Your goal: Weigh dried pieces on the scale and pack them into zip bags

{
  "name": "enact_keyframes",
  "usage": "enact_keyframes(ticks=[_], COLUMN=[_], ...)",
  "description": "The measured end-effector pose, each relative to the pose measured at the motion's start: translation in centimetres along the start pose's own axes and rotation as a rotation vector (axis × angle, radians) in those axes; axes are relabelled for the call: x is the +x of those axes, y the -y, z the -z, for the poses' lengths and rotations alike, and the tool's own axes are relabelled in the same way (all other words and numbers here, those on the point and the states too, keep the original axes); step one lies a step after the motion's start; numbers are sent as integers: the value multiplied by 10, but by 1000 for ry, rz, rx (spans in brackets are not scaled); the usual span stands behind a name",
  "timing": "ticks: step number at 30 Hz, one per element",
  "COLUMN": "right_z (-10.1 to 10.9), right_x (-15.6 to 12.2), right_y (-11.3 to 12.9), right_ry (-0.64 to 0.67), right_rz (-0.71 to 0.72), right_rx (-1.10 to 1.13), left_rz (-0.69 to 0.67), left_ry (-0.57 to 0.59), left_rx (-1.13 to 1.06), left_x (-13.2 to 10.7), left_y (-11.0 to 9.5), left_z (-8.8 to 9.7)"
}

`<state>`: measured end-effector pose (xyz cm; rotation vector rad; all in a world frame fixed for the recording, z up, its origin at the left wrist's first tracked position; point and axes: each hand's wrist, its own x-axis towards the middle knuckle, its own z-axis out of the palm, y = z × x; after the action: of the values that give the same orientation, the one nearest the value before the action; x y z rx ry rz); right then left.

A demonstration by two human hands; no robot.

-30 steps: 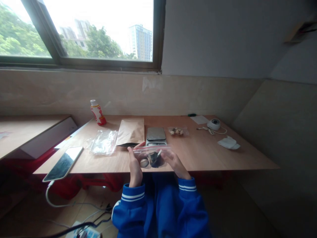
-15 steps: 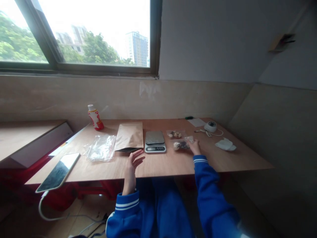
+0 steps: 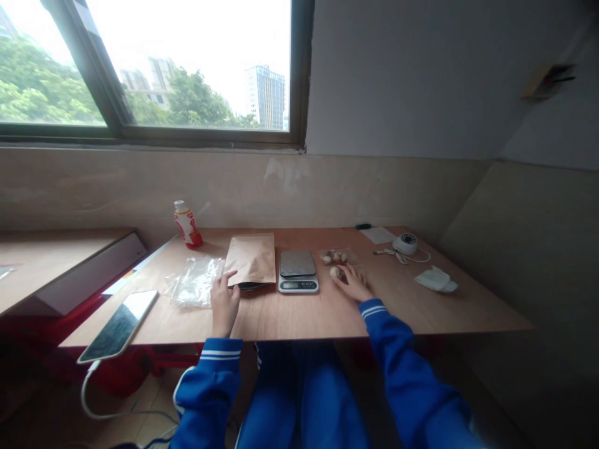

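Observation:
My left hand (image 3: 224,299) is at the lower left corner of a brown kraft paper pouch (image 3: 251,259), beside a pile of clear plastic bags (image 3: 196,284). Its fingers are apart and nothing shows in them. On the right, my right hand (image 3: 353,285) rests over the nearer small clear bag of pale and dark lumps (image 3: 336,272), fingers stretched across it and covering most of it. Just behind lies a second clear bag of pale lumps (image 3: 334,257). A digital kitchen scale (image 3: 298,265) stands between the pouch and these bags, its plate bare.
A red and white bottle (image 3: 188,226) stands at the back left. A phone (image 3: 119,327) on a cable overhangs the front left edge. To the right are a white dome camera (image 3: 405,244) with its cable, crumpled white tissue (image 3: 436,280) and a paper sheet (image 3: 378,235).
My left hand has moved left from in front of the pouch toward the plastic bags. My right hand has shifted left and now covers more of the nearer bag. The view has turned slightly.

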<state>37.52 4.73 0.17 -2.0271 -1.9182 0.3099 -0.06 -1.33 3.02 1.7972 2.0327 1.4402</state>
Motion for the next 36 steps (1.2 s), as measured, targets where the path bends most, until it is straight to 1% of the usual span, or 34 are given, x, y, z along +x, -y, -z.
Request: enact_keyframes(ticks=[2,3,5,6,7,8,9,11,12,13,14,15,16,18,20,22,24,26,29,31,34,36], right_z=[10,16,27,32,36,40,41,39,35,29,21,11,2,-15,-24,-26,-21,-14,-12,-18,-34,-45], right_x=[10,11,8,2,-6,-15,-25,-45,-54,-60,-65,-69,-71,-74,-78,-84,-91,-93,-84,-70,-44,-30], right_y=[3,8,24,36,50,66,83,120,139,157,174,188,201,221,231,234,234,233,239,248,265,273], right_ry=[53,51,-10,-51,-74,-58,-5,206,315,388,409,377,298,95,-63,-130,-130,-103,-79,-61,-24,-1], right_rz=[-2,-7,23,75,164,288,424,659,735,798,837,840,826,814,829,848,834,795,716,643,549,590], right_rx=[-4,-8,7,38,94,178,278,467,548,607,625,609,561,411,246,108,14,-38,-33,83,305,413], left_rz=[-47,-67,-104,-113,-113,-106,-101,-100,-97,-92,-77,-62,-56,-72,-70,-45,-28,-40,-47,-21,13,24], left_ry=[31,56,133,185,235,275,302,322,322,326,332,343,352,341,281,204,166,162,150,144,140,134], left_rx=[121,166,232,255,275,290,297,290,284,281,288,307,329,364,385,378,339,294,288,300,287,280], left_x=[9,13,21,24,27,31,33,38,39,40,41,42,43,45,48,51,53,52,45,38,30,25], left_y=[4,7,12,15,17,19,20,18,14,9,2,-6,-15,-33,-49,-60,-65,-66,-67,-68,-71,-71], left_z=[-2,-4,-7,-9,-11,-13,-14,-14,-13,-11,-8,-4,0,10,21,29,33,34,30,28,26,26])
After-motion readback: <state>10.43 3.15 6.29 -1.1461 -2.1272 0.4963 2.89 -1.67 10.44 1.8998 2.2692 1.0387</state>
